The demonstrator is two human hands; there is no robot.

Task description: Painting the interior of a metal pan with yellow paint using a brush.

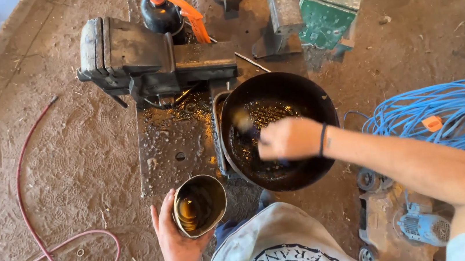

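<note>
Left hand [176, 242]: lower centre of the frame, palm up, fingers curled around a dented metal can [199, 205]; the can is gripped from below and tilted, its open mouth showing dark amber liquid inside.
Right hand [290, 138]: centre of the frame, fingers clenched over a blurred brush-like tool [245, 122] whose pale tip lies inside the pan; a dark band sits on the wrist.
Round pan [298, 91]: black, shallow, wet inside; located directly under the right hand, up and right of the can, with the can's rim near the pan's lower left edge but apart from it.
Metal plate [172, 140]: flat, oil-spotted, immediately left of the pan, directly above the can.
Bench vise [142, 56]: upper left of centre, at the top edge of the plate.
Green machine [329, 8]: top right of centre, well apart from both hands.
Blue cable coil [446, 115]: right edge, just above the right forearm.
Red hose [33, 229]: curves across the dirt floor at left, well apart from the left hand.
Open room: bare dirt left of the plate and below the hose loop.
</note>
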